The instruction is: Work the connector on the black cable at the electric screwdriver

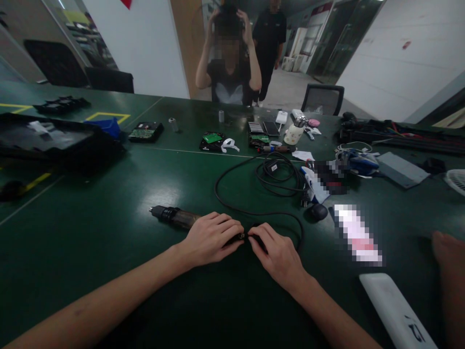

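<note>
An electric screwdriver (174, 216) lies on the green table, its bit end pointing left. Wrapped over the tool's rear half is my left hand (214, 237), with the tool's end socket showing at the fingertips. Close to that end, my right hand (278, 249) pinches the black plug of a power cable (301, 225); the fingers cover most of the plug. A small gap shows between the plug and the socket. From my right hand the cable curves back to a loose coil with a black adapter box (272, 166).
Farther back are circuit-board units (212, 139), a second electric screwdriver (278, 149) and a cream bottle (295, 130). A black tray (54, 145) stands at left. At right are a blurred phone (358, 235), a white case (395, 310) and another person's arm (450, 281). Two people are across the table.
</note>
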The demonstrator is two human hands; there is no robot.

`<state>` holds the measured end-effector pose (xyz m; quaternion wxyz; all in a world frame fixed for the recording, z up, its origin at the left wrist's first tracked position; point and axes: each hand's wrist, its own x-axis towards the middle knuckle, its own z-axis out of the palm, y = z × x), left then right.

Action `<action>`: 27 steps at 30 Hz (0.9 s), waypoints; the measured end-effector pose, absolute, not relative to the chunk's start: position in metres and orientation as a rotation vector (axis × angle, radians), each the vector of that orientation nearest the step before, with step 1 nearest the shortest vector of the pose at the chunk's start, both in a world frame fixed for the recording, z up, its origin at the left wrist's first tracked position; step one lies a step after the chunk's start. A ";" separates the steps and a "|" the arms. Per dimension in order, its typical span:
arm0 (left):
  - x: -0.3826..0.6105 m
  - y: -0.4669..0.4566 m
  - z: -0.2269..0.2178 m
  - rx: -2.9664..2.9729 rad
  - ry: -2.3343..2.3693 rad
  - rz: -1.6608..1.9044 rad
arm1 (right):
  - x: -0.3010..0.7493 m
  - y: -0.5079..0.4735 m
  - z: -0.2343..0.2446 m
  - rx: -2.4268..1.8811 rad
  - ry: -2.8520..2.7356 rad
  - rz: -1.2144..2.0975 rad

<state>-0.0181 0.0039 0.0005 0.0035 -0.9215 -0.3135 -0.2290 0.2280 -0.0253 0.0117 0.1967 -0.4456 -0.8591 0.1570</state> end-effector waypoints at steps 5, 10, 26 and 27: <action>-0.018 0.004 -0.002 -2.867 -0.969 -0.719 | 0.228 -0.025 0.011 -1.270 -2.414 0.419; -0.018 0.004 -0.001 -2.879 -0.984 -0.698 | 0.228 -0.025 0.011 -1.244 -2.408 0.415; -0.018 0.005 0.001 -2.873 -0.997 -0.687 | 0.228 -0.025 0.009 -1.267 -2.412 0.451; -0.018 0.005 0.001 -2.872 -1.016 -0.684 | 0.228 -0.025 0.009 -1.269 -2.410 0.448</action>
